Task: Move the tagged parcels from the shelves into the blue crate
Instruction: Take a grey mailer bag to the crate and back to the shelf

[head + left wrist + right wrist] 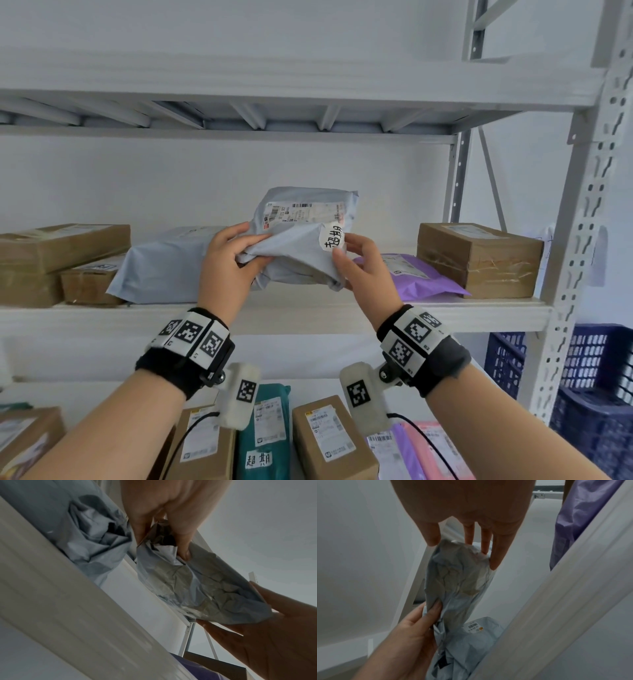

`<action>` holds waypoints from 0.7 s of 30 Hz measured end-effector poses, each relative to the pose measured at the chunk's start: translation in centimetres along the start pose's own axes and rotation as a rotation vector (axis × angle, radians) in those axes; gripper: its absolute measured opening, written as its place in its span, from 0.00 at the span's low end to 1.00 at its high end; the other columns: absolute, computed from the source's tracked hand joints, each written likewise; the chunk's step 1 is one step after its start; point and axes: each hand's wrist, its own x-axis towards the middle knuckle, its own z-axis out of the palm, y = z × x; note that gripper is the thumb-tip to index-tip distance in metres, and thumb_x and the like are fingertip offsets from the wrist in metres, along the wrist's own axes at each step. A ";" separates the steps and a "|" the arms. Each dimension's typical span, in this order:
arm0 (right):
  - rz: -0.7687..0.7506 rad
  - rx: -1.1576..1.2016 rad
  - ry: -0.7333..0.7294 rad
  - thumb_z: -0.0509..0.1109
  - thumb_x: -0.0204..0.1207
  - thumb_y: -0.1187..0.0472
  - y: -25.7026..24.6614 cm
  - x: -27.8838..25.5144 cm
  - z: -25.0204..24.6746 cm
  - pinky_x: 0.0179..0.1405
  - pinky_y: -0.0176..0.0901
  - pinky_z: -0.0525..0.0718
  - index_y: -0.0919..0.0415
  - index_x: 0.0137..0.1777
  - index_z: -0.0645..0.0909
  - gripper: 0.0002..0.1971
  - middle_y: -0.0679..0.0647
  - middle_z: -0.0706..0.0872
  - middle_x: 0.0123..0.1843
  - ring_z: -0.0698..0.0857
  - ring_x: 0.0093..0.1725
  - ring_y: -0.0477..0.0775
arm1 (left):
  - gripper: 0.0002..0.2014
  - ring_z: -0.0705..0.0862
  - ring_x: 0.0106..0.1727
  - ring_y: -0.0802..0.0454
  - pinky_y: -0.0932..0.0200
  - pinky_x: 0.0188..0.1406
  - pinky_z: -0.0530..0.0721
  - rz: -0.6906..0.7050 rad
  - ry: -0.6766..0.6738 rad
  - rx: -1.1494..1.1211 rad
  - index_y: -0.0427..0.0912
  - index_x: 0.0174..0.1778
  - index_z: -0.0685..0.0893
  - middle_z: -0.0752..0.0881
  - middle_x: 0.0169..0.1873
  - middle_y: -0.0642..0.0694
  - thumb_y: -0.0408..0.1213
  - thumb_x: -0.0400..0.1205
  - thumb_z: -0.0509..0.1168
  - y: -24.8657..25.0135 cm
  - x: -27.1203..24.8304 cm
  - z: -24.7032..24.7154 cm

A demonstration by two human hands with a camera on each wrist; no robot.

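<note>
**Two hands hold a tagged grey mailer above a shelf**

A person holds a grey poly mailer (301, 236) upright in both hands, above the middle shelf (274, 308) of a white metal rack. The left hand (227, 260) grips its crumpled left edge, fingers curled round it. The right hand (363, 263) pinches its right edge, thumb just below a white handwritten tag (331, 237). A larger grey mailer (164, 267) lies on the shelf to the left, a purple mailer (421, 277) and a taped cardboard box (479, 257) to the right. A blue crate (589, 377) stands at lower right, beyond the rack's upright post. On the lower shelf, a teal mailer (267, 442) also carries a handwritten tag.
</note>
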 end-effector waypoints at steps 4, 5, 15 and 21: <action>0.133 0.164 0.022 0.64 0.84 0.56 -0.5 0.0 -0.3 0.53 0.48 0.89 0.59 0.67 0.71 0.15 0.58 0.78 0.67 0.86 0.58 0.58 | 0.16 0.75 0.64 0.59 0.81 0.59 0.70 -0.031 0.007 -0.043 0.43 0.60 0.88 0.79 0.64 0.46 0.32 0.75 0.75 0.1 -0.6 -0.7; 0.165 0.216 0.045 0.64 0.84 0.57 -0.7 0.1 -0.4 0.50 0.47 0.89 0.60 0.69 0.69 0.17 0.59 0.78 0.66 0.87 0.55 0.59 | 0.16 0.75 0.63 0.60 0.81 0.59 0.70 -0.030 0.008 -0.054 0.43 0.60 0.88 0.79 0.64 0.45 0.31 0.75 0.74 0.2 -0.8 -0.8; 0.497 0.452 0.021 0.62 0.81 0.41 -0.5 0.4 -2.4 0.46 0.49 0.88 0.59 0.78 0.69 0.31 0.65 0.80 0.70 0.90 0.50 0.60 | 0.18 0.78 0.65 0.56 0.76 0.64 0.72 0.062 -0.104 -0.134 0.53 0.56 0.85 0.79 0.63 0.46 0.26 0.76 0.72 0.4 -2.0 -2.9; 0.554 0.394 -0.024 0.63 0.78 0.36 -0.6 0.1 -2.9 0.37 0.50 0.88 0.63 0.66 0.77 0.31 0.65 0.84 0.61 0.87 0.53 0.63 | 0.28 0.77 0.61 0.75 0.78 0.61 0.72 0.126 -0.229 -0.192 0.69 0.52 0.87 0.79 0.61 0.57 0.24 0.73 0.73 0.0 -1.7 -3.9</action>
